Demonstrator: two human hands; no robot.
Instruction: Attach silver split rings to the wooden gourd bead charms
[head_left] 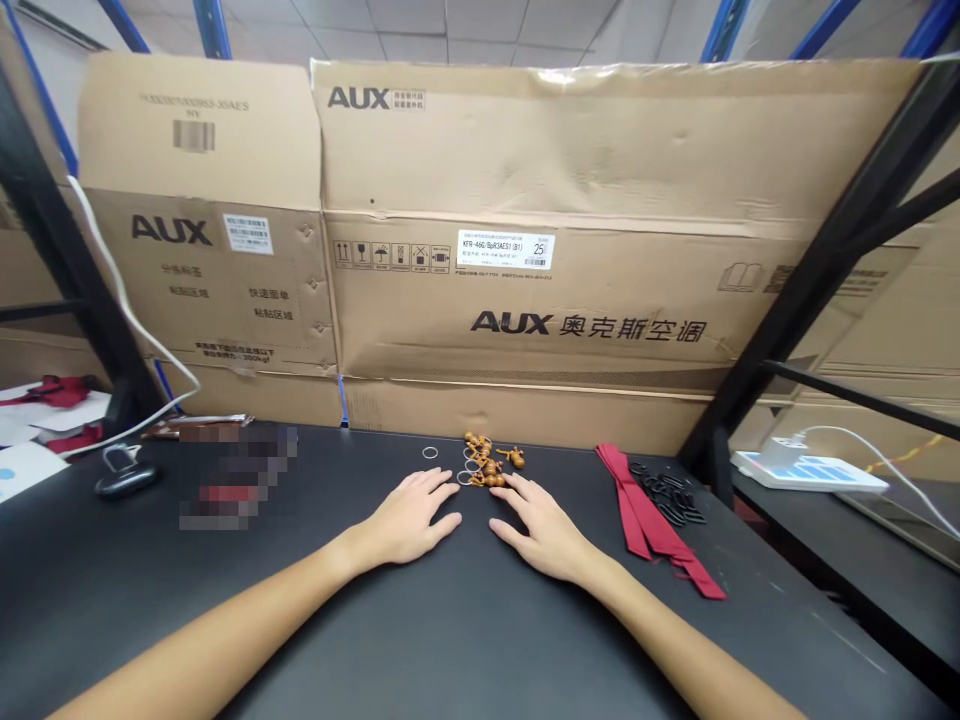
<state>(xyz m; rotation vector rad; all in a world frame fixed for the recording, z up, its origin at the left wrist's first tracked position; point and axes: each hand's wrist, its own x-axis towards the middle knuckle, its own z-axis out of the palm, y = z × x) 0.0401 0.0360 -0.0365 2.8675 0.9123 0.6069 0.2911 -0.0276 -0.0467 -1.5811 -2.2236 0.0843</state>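
Observation:
My left hand (412,518) lies flat on the black table (465,630), fingers stretched out, holding nothing. Opposite it, my right hand (541,525) rests palm down with its fingers spread. Just beyond the fingertips sits a small heap of brown gourd-shaped keychains (491,470) with silver rings. The right fingertips are close to or touching the nearest one; I cannot tell which. A loose split ring (430,453) lies behind the left fingers. To the right of my right hand are red ribbon strips (645,510) and a pile of black clips or buckles (671,495).
Tall cardboard sheets (600,250) stand along the table's back edge. A black metal post (795,290) rises at the right, with a white power strip (810,470) beyond. At the left are a black clip-like object (127,478), a white cable (127,290) and a blurred-out item (236,475).

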